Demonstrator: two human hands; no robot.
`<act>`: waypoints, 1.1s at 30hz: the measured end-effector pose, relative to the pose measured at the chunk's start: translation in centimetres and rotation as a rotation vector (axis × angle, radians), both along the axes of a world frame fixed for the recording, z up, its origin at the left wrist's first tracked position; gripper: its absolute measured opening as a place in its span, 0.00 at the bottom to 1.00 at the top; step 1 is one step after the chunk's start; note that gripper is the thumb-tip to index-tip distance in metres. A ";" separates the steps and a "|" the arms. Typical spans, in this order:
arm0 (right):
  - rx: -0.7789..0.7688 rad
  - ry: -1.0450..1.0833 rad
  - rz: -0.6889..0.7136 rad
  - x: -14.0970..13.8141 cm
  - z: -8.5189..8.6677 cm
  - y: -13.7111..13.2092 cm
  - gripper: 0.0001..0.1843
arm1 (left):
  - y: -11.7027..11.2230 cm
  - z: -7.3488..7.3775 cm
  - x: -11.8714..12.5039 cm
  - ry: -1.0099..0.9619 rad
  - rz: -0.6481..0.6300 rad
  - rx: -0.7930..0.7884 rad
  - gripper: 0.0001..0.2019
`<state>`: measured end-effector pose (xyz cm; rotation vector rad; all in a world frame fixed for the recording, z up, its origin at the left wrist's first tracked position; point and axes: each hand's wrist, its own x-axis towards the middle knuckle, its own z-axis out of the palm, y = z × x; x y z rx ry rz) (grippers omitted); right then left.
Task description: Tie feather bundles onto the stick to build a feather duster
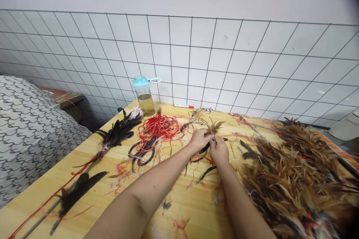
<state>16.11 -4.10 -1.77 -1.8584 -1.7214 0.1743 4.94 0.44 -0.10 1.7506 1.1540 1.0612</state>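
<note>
My left hand point(201, 139) and my right hand point(219, 150) meet over the middle of the table, fingers closed together on a small bunch of brown feathers point(212, 127). The feather tips fan out above my fingers, while their lower ends are hidden in my grip. Dark loose feathers point(207, 171) lie on the wood just below my hands. To the left sits a tangled heap of red string point(159, 127), with black-handled scissors point(143, 153) at its near side. A large pile of brown feathers point(288, 179) spreads to the right of my right arm.
A bottle with a blue lid point(144, 97) stands at the table's back left. Dark feathers point(119, 130) are tied to a stick at left. A red-and-white marker point(183, 106) lies along the tiled wall point(179, 59). Patterned fabric point(33, 134) is beyond the left edge.
</note>
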 end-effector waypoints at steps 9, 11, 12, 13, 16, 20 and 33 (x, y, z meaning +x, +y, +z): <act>0.072 0.018 -0.081 0.7 -1.0 0.3 0.16 | -0.7 -0.5 1.1 0.001 0.058 -0.018 0.10; 0.069 0.013 -0.088 0.7 -0.9 0.2 0.16 | -0.8 -0.6 1.2 -0.007 0.082 -0.045 0.11; 0.067 0.008 -0.091 0.8 -0.9 0.2 0.16 | -0.9 -0.5 1.3 -0.008 0.096 -0.058 0.11; 0.067 0.002 -0.092 0.8 -0.8 0.1 0.16 | -1.0 -0.4 1.3 -0.012 0.107 -0.071 0.11; 0.068 -0.019 -0.086 0.9 -0.6 0.0 0.17 | -1.4 -0.1 1.4 -0.039 0.108 -0.100 0.10; 0.066 -0.022 -0.068 0.9 -0.4 -0.1 0.17 | -1.7 0.0 1.4 -0.035 0.111 -0.087 0.09; 0.059 0.133 -0.012 0.8 -1.0 0.6 0.14 | -2.2 1.0 1.0 0.151 0.128 0.000 0.08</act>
